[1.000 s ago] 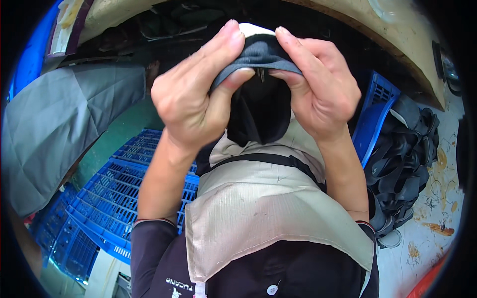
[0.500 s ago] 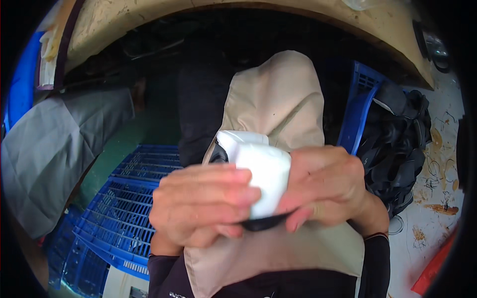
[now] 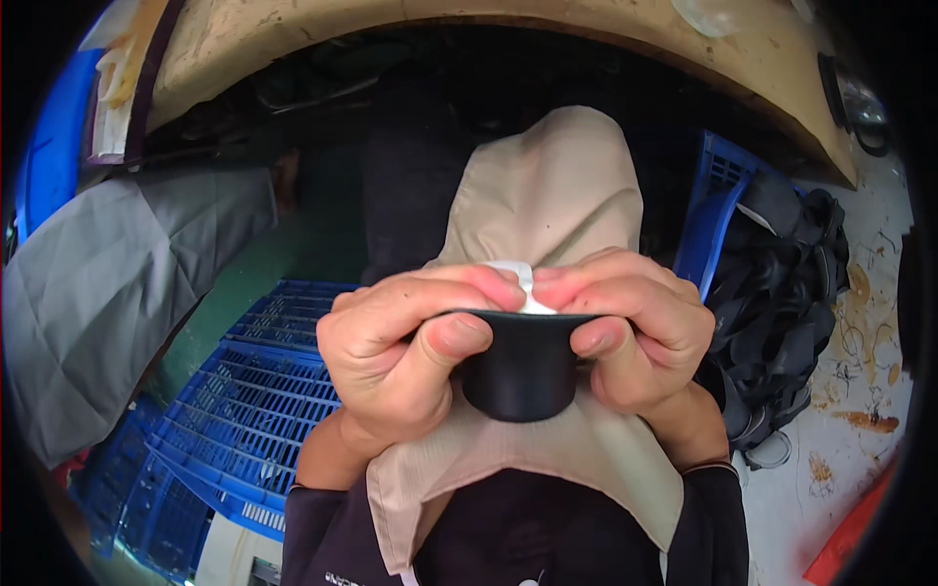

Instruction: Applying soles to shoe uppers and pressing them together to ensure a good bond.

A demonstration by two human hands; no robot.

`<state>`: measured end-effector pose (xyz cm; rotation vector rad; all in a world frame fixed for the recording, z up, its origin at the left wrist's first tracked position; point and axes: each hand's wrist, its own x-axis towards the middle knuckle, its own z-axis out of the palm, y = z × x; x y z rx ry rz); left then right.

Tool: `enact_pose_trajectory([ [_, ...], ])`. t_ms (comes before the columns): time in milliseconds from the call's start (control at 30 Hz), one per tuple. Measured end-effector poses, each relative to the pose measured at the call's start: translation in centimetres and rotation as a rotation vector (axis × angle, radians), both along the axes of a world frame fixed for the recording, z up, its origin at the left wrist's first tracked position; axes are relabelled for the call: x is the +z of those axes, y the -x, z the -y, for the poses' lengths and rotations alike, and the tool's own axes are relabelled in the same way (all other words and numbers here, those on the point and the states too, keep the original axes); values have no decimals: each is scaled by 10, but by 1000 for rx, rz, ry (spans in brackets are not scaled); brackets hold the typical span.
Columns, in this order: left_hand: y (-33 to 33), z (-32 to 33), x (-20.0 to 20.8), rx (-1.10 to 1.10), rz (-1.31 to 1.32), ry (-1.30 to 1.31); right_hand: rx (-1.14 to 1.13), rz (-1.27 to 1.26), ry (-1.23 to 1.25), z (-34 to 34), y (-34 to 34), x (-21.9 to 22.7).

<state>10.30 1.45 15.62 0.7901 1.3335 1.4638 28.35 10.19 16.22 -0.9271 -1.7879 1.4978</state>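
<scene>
Left hand (image 3: pixel 401 354) and right hand (image 3: pixel 645 334) are pinching a black piece (image 3: pixel 521 376) by its rim (image 3: pixel 528 318), one at each end. It's hanging between them, over the beige apron (image 3: pixel 552 190), rim running crosswise to the apron; neither hand is sitting nearer.

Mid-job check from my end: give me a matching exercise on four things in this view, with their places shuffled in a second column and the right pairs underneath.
Things:
1. Grey creased cloth
2. Black curved smooth piece
3. Heap of black strappy pieces
4. Beige cloth apron

Places:
A. Pinched between the left hand and the right hand
B. Worn, showing beyond and below the hands
C. At the left side of the view
D. To the right of the right hand

Right pairs: 1-C, 2-A, 3-D, 4-B
</scene>
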Motion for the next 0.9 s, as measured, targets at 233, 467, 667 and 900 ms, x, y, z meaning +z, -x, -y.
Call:
enact_pose_trajectory([
  [233, 9, -3, 0, 135, 268, 92, 19, -17, 367, -10, 22, 6],
  [467, 21, -26, -6, 125, 150, 233, -57, -61, 595, -42, 40, -12],
  [667, 24, -34, -15, 86, 167, 51, -13, 21, 415, -63, 54, -17],
  [900, 41, -26, -11, -260, -32, 150, -17, -41, 183, -55, 70, -21],
])
